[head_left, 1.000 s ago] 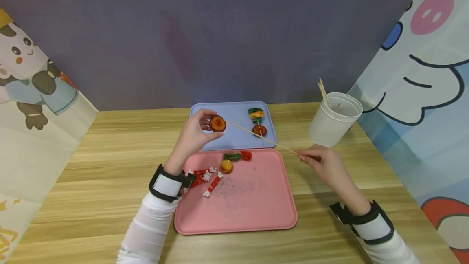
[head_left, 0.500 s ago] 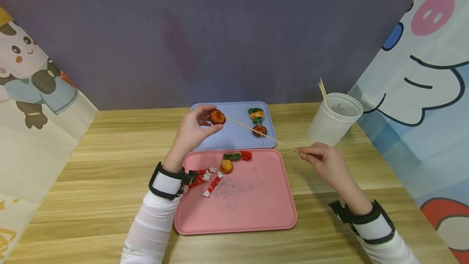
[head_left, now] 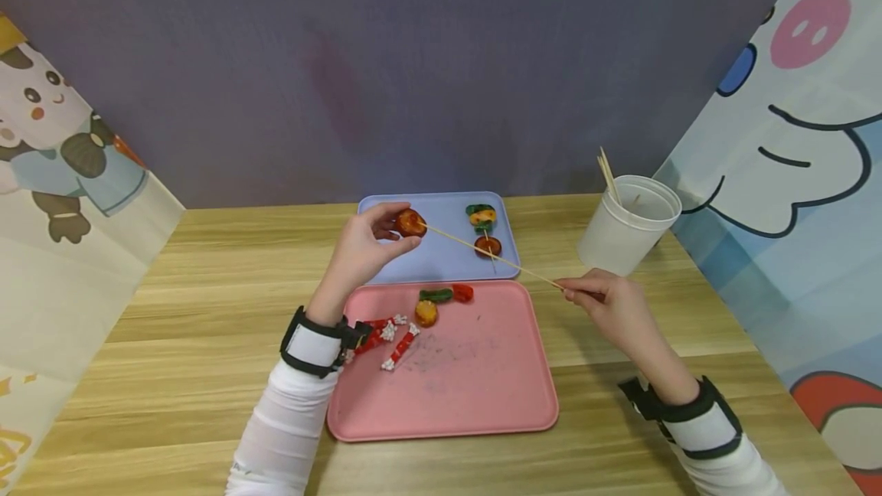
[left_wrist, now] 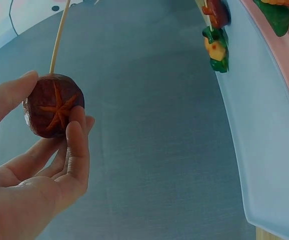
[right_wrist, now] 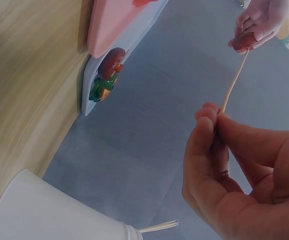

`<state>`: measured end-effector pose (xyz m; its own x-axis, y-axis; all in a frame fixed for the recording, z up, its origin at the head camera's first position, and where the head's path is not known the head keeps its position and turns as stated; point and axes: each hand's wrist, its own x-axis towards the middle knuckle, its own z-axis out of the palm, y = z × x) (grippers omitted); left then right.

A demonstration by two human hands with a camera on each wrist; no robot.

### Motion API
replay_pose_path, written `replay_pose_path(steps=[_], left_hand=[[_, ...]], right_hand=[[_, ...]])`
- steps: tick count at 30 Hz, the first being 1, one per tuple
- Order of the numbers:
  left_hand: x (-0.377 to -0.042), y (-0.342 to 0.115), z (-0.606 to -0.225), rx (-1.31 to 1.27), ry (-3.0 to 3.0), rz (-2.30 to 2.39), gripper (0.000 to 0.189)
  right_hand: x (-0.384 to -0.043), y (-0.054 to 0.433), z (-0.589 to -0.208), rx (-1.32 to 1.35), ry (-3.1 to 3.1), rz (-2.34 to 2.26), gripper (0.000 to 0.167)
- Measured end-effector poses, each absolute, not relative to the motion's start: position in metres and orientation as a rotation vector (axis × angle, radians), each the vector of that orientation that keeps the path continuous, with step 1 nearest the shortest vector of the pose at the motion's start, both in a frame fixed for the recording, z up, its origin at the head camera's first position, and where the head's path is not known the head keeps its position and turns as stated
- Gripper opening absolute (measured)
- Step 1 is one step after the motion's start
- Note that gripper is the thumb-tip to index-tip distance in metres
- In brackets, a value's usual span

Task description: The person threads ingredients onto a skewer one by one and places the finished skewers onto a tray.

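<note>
My left hand (head_left: 365, 245) pinches a brown shiitake mushroom (head_left: 411, 223) between thumb and fingers, above the blue tray (head_left: 434, 262). A star-shaped cut shows on its cap in the left wrist view. My right hand (head_left: 609, 305) pinches a thin bamboo skewer (head_left: 513, 262) near one end. The skewer's other end meets the mushroom's underside, as the right wrist view also shows. On the blue tray lies a finished-looking skewer with a green and yellow vegetable piece (head_left: 481, 215) and another mushroom (head_left: 488, 246).
A pink tray (head_left: 482, 404) in front bears a green and red pepper-like piece (head_left: 441, 295), a round yellow piece (head_left: 426, 313) and several red-and-white sticks (head_left: 401, 347). A white bucket (head_left: 623, 232) with skewers (head_left: 608, 172) stands at the back right, near the wall.
The mushroom has turned in my left fingers, and the skewer tip now meets it. My right hand has risen very slightly, still pinching the skewer.
</note>
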<state>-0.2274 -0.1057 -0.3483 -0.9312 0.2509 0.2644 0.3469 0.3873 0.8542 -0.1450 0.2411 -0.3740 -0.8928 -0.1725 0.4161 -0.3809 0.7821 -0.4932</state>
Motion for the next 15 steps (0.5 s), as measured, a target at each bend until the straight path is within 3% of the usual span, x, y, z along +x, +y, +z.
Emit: replay_pose_path(steps=[15], left_hand=[[-0.2264, -0.1084, -0.3475, -0.576, -2.51, -1.734, 0.051]], right_hand=[[-0.1423, 0.2413, -0.3707, 0.413, -2.624, 0.833, 0.021]])
